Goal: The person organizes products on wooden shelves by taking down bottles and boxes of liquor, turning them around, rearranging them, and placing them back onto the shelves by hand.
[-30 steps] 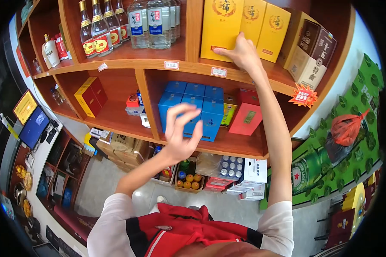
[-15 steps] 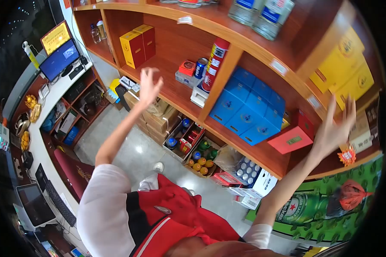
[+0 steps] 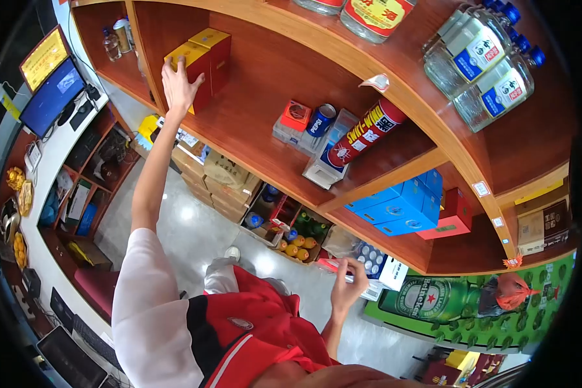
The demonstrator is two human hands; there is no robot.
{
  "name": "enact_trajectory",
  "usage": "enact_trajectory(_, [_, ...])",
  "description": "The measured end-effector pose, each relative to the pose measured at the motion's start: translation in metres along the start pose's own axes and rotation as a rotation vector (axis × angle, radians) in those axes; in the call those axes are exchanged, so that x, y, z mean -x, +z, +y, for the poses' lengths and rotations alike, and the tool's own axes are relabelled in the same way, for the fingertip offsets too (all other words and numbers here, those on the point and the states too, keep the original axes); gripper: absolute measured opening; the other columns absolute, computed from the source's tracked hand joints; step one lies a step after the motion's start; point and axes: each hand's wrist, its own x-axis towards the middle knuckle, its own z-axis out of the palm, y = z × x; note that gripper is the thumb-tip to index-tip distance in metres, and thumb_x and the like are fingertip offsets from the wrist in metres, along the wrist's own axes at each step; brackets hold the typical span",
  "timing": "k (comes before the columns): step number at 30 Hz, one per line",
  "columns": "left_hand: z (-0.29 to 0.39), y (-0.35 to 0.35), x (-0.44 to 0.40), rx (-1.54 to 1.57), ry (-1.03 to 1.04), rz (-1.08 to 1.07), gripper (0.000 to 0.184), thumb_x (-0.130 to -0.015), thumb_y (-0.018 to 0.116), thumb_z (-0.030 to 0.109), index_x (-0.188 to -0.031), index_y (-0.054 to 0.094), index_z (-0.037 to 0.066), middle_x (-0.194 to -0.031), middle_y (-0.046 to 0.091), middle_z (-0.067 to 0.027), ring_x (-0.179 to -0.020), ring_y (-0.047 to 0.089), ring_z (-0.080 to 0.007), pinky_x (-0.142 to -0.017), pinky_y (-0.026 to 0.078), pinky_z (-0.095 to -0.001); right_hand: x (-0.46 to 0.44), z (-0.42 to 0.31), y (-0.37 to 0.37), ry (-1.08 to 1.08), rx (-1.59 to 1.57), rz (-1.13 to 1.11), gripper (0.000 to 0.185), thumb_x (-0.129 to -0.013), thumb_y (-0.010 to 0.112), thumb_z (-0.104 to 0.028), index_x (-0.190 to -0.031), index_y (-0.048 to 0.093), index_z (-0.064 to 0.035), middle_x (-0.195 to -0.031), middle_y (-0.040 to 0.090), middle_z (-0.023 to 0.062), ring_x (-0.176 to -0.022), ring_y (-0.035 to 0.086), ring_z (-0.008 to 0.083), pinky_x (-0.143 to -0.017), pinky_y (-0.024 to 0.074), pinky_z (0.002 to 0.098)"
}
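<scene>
My left hand (image 3: 180,87) is raised at the upper shelf with thumb and fingers spread. It overlaps the front of a yellow-and-red box (image 3: 204,68), one of a pair standing side by side; whether the fingertips touch it I cannot tell. My right hand (image 3: 349,288) is low in front of my body, below the shelf edge. Its fingers are loosely bent and apart, with nothing visibly held. Behind its fingertips shows a red pack (image 3: 328,264) near several cans (image 3: 370,257) on the floor.
On the same shelf are a Pepsi can (image 3: 321,121), a small red box (image 3: 296,115) and a red spray can (image 3: 367,132). Blue boxes (image 3: 394,210) stand further right. Clear bottles (image 3: 482,58) are above. Cartons (image 3: 226,184) sit below. A counter with monitors (image 3: 57,94) is at left.
My left hand has moved up and left to the yellow-and-red boxes. My right hand has dropped from the right-hand shelf to in front of my body. The view has turned.
</scene>
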Motion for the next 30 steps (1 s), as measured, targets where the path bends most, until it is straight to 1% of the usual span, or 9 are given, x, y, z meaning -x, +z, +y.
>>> enact_trajectory(4, [0.007, -0.007, 0.009, 0.027, 0.064, 0.057, 0.078, -0.076, 0.089, 0.038, -0.140, 0.054, 0.010, -0.158, 0.027, -0.0342, -0.141, 0.037, -0.0510, -0.114, 0.038, -0.0527, 0.005, -0.009, 0.031, 0.077, -0.038, -0.064, 0.006, -0.093, 0.073, -0.003, -0.092, 0.071, 0.0026, -0.087, 0.076, 0.0117, -0.081, 0.074, 0.0187, -0.079, 0.0570, 0.0315])
enact_trajectory(8, [0.024, -0.001, 0.017, 0.308, 0.102, 0.069, 0.074, -0.074, 0.091, 0.031, -0.136, 0.055, 0.011, -0.155, 0.026, -0.0374, -0.144, 0.033, -0.0530, -0.115, 0.039, -0.0545, 0.006, -0.009, 0.053, 0.092, -0.002, -0.116, 0.007, -0.092, 0.075, -0.006, -0.092, 0.072, 0.0003, -0.085, 0.075, 0.0114, -0.080, 0.074, 0.0210, -0.077, 0.0562, 0.0334])
enact_trajectory(16, [0.036, -0.010, 0.017, 0.266, 0.145, 0.008, 0.084, -0.071, 0.093, 0.033, -0.144, 0.056, 0.018, -0.137, 0.042, -0.0298, -0.128, 0.047, -0.0480, -0.108, 0.047, -0.0521, 0.019, -0.017, 0.067, 0.107, -0.064, -0.187, 0.006, -0.092, 0.074, -0.006, -0.093, 0.073, 0.0002, -0.086, 0.076, 0.0120, -0.080, 0.074, 0.0214, -0.077, 0.0570, 0.0334])
enact_trajectory(19, [0.034, -0.019, 0.010, 0.291, 0.010, -0.029, 0.075, -0.072, 0.091, 0.040, -0.138, 0.063, 0.020, -0.140, 0.042, -0.0274, -0.118, 0.057, -0.0449, -0.097, 0.055, -0.0505, 0.021, -0.021, 0.068, 0.101, -0.071, -0.183, 0.006, -0.092, 0.074, -0.005, -0.094, 0.073, 0.0009, -0.086, 0.077, 0.0126, -0.080, 0.075, 0.0214, -0.077, 0.0576, 0.0330])
enact_trajectory(24, [0.047, -0.064, 0.027, 0.314, -0.117, 0.059, 0.075, -0.069, 0.093, 0.046, -0.133, 0.066, 0.020, -0.132, 0.050, -0.0229, -0.118, 0.060, -0.0387, -0.096, 0.055, -0.0478, 0.023, -0.024, 0.077, 0.091, -0.045, -0.195, 0.008, -0.091, 0.075, -0.005, -0.094, 0.073, 0.0014, -0.086, 0.076, 0.0131, -0.080, 0.075, 0.0227, -0.077, 0.0571, 0.0337])
enact_trajectory(25, [0.058, -0.083, 0.033, 0.460, -0.230, -0.001, 0.072, -0.070, 0.094, 0.044, -0.132, 0.067, 0.018, -0.132, 0.051, -0.0216, -0.116, 0.062, -0.0348, -0.096, 0.055, -0.0436, 0.022, -0.024, 0.080, 0.068, -0.041, -0.215, 0.009, -0.088, 0.077, -0.003, -0.094, 0.073, 0.0010, -0.090, 0.075, 0.0135, -0.083, 0.074, 0.0243, -0.078, 0.0566, 0.0351])
enact_trajectory(28, [0.081, -0.118, 0.059, 1.196, -0.566, -0.246, 0.065, -0.083, 0.088, 0.032, -0.135, 0.061, 0.004, -0.119, 0.066, -0.0131, -0.100, 0.069, -0.0213, -0.092, 0.056, -0.0353, 0.011, -0.033, 0.093, -0.238, -0.042, -0.215, 0.049, -0.077, 0.085, -0.004, -0.122, 0.065, -0.0011, -0.126, 0.067, 0.0175, -0.116, 0.063, 0.0344, -0.100, 0.0500, 0.0418])
enact_trajectory(29, [0.087, -0.123, 0.071, 1.256, -0.669, -0.308, 0.059, -0.087, 0.085, 0.025, -0.133, 0.058, -0.001, -0.116, 0.070, -0.0105, -0.099, 0.071, -0.0193, -0.089, 0.056, -0.0345, 0.008, -0.044, 0.095, -0.268, -0.036, -0.219, 0.065, -0.075, 0.088, -0.008, -0.132, 0.059, -0.0017, -0.141, 0.058, 0.0211, -0.132, 0.055, 0.0380, -0.111, 0.0434, 0.0450])
enact_trajectory(30, [0.103, -0.140, 0.081, 1.336, -0.813, -0.395, 0.055, -0.089, 0.083, 0.029, -0.131, 0.059, 0.003, -0.120, 0.069, -0.0098, -0.101, 0.071, -0.0197, -0.088, 0.056, -0.0347, 0.009, -0.046, 0.099, -0.295, -0.028, -0.234, 0.091, -0.070, 0.094, -0.018, -0.148, 0.048, -0.0045, -0.156, 0.041, 0.0245, -0.143, 0.044, 0.0419, -0.116, 0.0383, 0.0501])
